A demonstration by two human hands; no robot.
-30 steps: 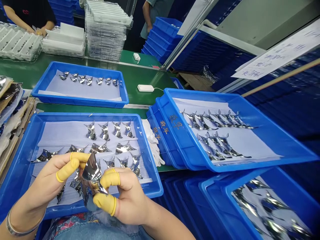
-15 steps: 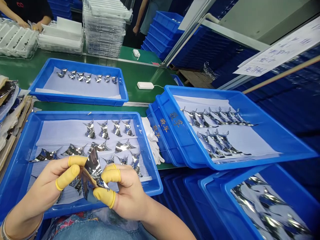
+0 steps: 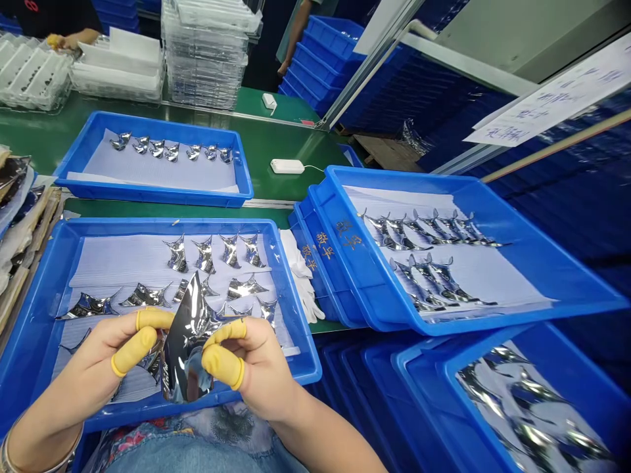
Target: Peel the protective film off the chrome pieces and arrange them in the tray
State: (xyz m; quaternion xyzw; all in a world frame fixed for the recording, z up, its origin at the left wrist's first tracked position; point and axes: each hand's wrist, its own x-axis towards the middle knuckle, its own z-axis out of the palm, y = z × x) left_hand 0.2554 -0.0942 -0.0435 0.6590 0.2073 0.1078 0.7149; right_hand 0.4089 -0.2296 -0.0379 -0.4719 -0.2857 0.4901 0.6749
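Both my hands wear yellow finger cots and hold one shiny chrome piece point(image 3: 185, 348) over the near blue tray point(image 3: 44, 328). My left hand point(image 3: 106, 368) pinches its left edge with thumb and forefinger. My right hand point(image 3: 251, 368) grips its right side, the thumb pressed on the face. The piece stands nearly upright with its pointed tip up. Under my hands the tray's white liner carries rows of similar chrome pieces point(image 3: 211, 253).
A second blue tray point(image 3: 148, 194) with a row of chrome pieces lies behind. Tilted blue trays point(image 3: 493, 315) with more pieces stack at the right. White gloves point(image 3: 300, 276) lie between trays. Clear plastic tray stacks point(image 3: 207, 52) and other people's hands are at the back.
My hands turned the chrome piece from a crumpled tilt to a more upright, face-on position and lifted its tip. My right thumb shifted up onto its face. The view moved slightly.
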